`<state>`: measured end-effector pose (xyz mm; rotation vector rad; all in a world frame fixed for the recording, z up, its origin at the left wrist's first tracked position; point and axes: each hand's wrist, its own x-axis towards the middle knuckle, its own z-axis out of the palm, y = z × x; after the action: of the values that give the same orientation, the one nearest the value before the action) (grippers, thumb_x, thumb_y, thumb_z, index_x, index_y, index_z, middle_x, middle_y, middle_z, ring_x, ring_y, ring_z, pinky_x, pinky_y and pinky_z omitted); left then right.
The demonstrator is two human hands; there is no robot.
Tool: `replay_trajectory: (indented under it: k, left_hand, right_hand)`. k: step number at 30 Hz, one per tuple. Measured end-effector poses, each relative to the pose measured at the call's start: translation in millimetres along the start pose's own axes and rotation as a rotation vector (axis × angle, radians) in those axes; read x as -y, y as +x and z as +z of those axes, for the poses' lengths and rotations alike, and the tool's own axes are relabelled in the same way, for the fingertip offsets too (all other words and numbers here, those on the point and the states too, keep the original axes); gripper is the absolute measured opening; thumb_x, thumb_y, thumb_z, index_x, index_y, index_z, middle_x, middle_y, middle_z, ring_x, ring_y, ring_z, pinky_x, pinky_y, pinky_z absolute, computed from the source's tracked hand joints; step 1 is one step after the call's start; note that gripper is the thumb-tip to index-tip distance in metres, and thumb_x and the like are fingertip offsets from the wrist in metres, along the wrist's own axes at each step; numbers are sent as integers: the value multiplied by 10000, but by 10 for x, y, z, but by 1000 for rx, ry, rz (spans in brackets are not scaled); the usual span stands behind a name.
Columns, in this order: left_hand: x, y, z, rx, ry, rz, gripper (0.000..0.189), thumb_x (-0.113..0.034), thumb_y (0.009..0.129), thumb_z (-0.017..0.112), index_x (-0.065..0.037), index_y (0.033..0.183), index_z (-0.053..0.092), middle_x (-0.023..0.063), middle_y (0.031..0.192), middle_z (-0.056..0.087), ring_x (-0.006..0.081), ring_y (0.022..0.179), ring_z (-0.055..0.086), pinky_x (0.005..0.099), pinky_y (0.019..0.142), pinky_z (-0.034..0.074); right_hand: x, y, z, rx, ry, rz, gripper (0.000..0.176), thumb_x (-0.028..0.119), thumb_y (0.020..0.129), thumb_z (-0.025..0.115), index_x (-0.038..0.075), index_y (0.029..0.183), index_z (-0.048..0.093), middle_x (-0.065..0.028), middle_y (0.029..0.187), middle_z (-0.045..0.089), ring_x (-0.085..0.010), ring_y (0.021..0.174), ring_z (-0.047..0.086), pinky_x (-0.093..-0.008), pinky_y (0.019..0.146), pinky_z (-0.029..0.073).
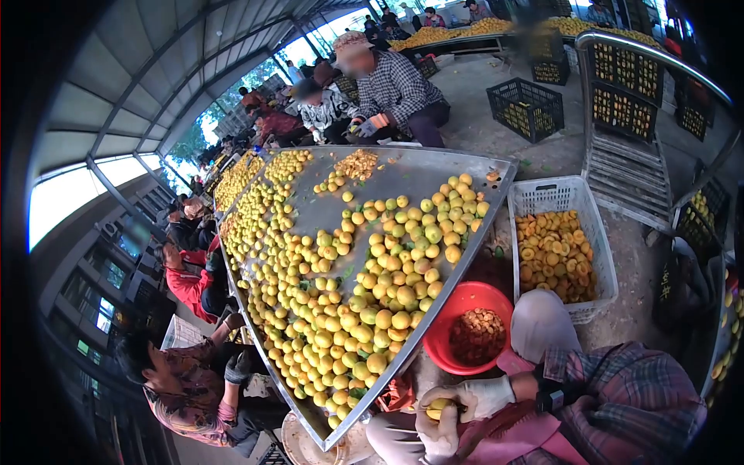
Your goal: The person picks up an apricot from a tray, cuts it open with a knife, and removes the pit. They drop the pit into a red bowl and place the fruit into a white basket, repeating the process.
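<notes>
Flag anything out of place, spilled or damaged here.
One mild oddity: a small heap of orange-brown pieces lies loose on the metal table near its far edge, unlike the whole yellow fruit nearby. No clear damage.

From where I stand, the worker's hands [465, 411] are covered by pale, off-white gloves [490, 397]. A black, squarish band [552, 397] circles one wrist. The loose shirt [612, 395] is plaid in muted pink, purple and bluish grey, worn with a plain pink garment [535, 440] and light grey trousers [542, 322].
</notes>
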<state>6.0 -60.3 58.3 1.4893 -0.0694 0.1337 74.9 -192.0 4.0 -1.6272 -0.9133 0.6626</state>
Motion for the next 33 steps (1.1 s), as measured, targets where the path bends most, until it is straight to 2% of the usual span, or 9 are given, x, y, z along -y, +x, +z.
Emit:
replay_trajectory:
  k: [2, 12, 14, 15, 22, 26, 27, 28, 33]
  left_hand:
    - [-39, -30, 22, -7, 47, 13, 227, -83, 934, 532, -20, 1146, 481, 49, 960, 561, 96, 790, 505, 219, 737, 439]
    - [-326, -119, 184, 58, -108, -100, 389, -15, 815, 647, -12, 1130, 419, 57, 1013, 501, 108, 881, 487, 231, 830, 414]
    - [-373, -110, 193, 99, -34, -45, 433, -10, 786, 676, -6, 1131, 413, 61, 1019, 499, 115, 879, 493, 239, 827, 417]
    - [-393, -113, 194, 102, -60, -82, 455, -3, 758, 701, -5, 1114, 418, 63, 1023, 496, 125, 890, 496, 246, 829, 414]
    - [-122, 54, 47, 113, -118, -22, 269, -136, 891, 587, 29, 1095, 525, 95, 994, 598, 158, 903, 572, 275, 846, 456]
    - [-104, 101, -94, 118, 70, -227, 507, -270, 866, 705, 45, 1212, 509, 69, 1024, 609, 155, 929, 581, 273, 860, 458]
    - [-148, 133, -78, 136, -13, -276, 512, -263, 865, 709, 41, 1223, 505, 65, 1036, 608, 149, 942, 579, 271, 862, 460]
    - [-171, 124, -74, 145, -98, -331, 517, -256, 863, 712, 36, 1233, 501, 61, 1048, 608, 143, 955, 577, 269, 865, 463]
    - [-31, 69, -151, 107, -325, -441, 541, -202, 846, 733, 11, 1260, 458, 52, 1088, 590, 137, 962, 572, 257, 857, 472]
  right_hand:
    - [296, -52, -107, 64, 458, -73, 623, 63, 786, 620, 105, 1367, 400, 3, 605, 480, -92, 499, 474, -251, 449, 380]
    - [94, -134, -75, 187, 368, -46, 658, 26, 800, 629, 95, 1396, 359, 15, 626, 498, -75, 474, 467, -230, 428, 367]
    - [249, -153, -135, 248, 468, 33, 661, 43, 747, 634, 79, 1360, 389, -102, 1129, 549, -184, 991, 561, -299, 859, 439]
    - [310, -175, -107, 180, 525, -94, 648, 42, 807, 646, 88, 1390, 367, 9, 624, 510, -78, 505, 473, -229, 451, 375]
    - [574, -218, -282, 92, 418, 157, 745, 93, 823, 638, 117, 1461, 254, -7, 535, 513, -107, 486, 545, -236, 443, 406]
    - [777, -280, -365, -19, 198, 240, 813, 201, 844, 664, 127, 1490, 176, -128, 870, 632, -199, 716, 663, -272, 634, 518]
    - [384, -244, -194, -277, -177, -217, 834, 251, 841, 682, 99, 1488, 177, -193, 1160, 561, -264, 1009, 618, -328, 868, 484]
    - [427, -279, -215, -181, -66, -1, 844, 255, 831, 699, 66, 1478, 190, -203, 1262, 498, -292, 1197, 504, -349, 1014, 384]
    - [452, -376, -264, -208, -72, 66, 765, 213, 807, 711, 67, 1433, 296, -201, 1277, 524, -293, 1127, 581, -353, 940, 462]
